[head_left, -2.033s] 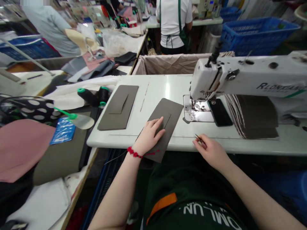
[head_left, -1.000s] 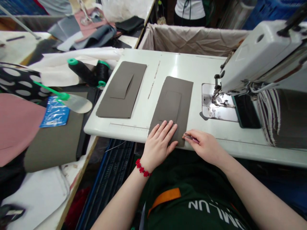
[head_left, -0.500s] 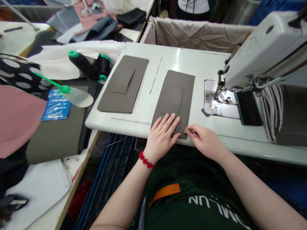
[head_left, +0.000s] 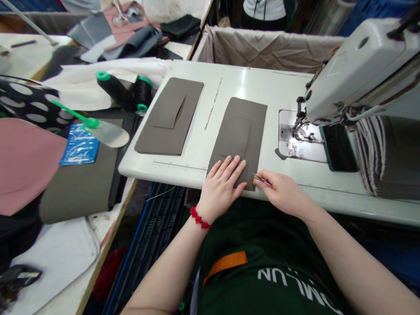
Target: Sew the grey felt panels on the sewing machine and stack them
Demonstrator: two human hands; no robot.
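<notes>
A grey rectangular fabric piece [head_left: 241, 135] with a smaller patch on top lies on the white sewing table [head_left: 262, 92] in front of me. My left hand [head_left: 221, 186], with a red bead bracelet at the wrist, rests flat with fingers stretched out on the near end of that piece. My right hand [head_left: 282, 192] sits at the piece's near right corner, pinched on thin metal tweezers [head_left: 260, 178]. To the right stands the sewing machine [head_left: 357, 74], its needle area lit.
A stack of similar grey pieces [head_left: 170, 116] lies to the left on the table. Black thread cones [head_left: 124, 94] with green ends lie beyond the table's left edge. More stacked pieces [head_left: 383, 153] sit under the machine arm. A cloth-lined bin [head_left: 269, 48] stands behind.
Two seconds ago the piece lay slanted with my right hand apart from it; it now lies straight, my left hand at its near end and my right hand at its corner. Little has changed in the last half second.
</notes>
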